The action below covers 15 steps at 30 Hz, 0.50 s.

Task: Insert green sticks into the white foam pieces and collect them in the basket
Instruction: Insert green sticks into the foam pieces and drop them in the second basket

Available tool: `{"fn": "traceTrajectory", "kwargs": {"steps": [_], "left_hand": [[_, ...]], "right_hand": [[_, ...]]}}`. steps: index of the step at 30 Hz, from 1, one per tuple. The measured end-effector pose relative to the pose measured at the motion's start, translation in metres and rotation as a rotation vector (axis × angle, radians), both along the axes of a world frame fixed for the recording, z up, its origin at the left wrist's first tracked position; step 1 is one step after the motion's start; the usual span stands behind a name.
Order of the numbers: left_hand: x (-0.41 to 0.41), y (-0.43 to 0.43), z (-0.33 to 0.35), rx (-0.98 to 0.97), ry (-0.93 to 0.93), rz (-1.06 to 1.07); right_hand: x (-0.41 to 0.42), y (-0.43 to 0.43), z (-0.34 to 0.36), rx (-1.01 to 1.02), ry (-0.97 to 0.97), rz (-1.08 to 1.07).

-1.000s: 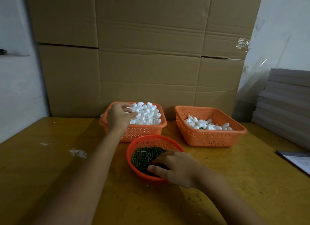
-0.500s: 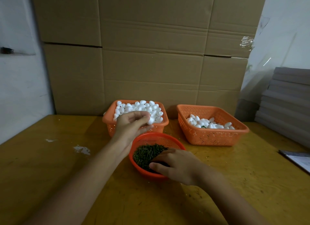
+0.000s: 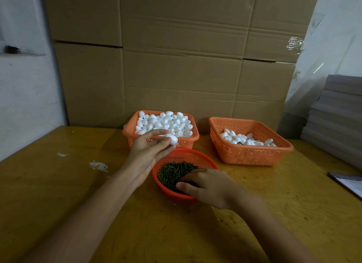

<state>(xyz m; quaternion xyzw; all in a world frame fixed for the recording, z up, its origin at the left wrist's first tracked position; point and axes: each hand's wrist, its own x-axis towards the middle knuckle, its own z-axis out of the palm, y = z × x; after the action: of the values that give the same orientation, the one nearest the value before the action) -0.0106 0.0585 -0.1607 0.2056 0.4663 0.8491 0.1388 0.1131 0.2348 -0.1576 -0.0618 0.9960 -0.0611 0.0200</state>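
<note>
My left hand pinches one white foam piece between thumb and fingertips, just above the far rim of a round orange bowl. That bowl holds a heap of green sticks. My right hand reaches into the bowl with its fingers down among the sticks; whether it holds one is hidden. Behind, a square orange basket is heaped with white foam pieces. To the right, a second orange basket holds several foam pieces with green stick ends showing.
All three containers stand on a yellow wooden table. White crumbs lie on its left part. Cardboard boxes form a wall behind. Grey stacked sheets and a clipboard sit at the right edge.
My left hand has drawn back from the full foam basket with one foam piece and now holds it over the stick bowl. My right hand stays in the sticks.
</note>
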Motion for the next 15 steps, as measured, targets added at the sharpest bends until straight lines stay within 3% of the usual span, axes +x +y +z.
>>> {"fn": "traceTrajectory", "kwargs": {"steps": [15], "left_hand": [[0.0026,-0.0038,0.0021,-0.016,0.113,-0.116]], "right_hand": [[0.003,-0.0022,0.0035,0.002,-0.014,-0.013]]}}
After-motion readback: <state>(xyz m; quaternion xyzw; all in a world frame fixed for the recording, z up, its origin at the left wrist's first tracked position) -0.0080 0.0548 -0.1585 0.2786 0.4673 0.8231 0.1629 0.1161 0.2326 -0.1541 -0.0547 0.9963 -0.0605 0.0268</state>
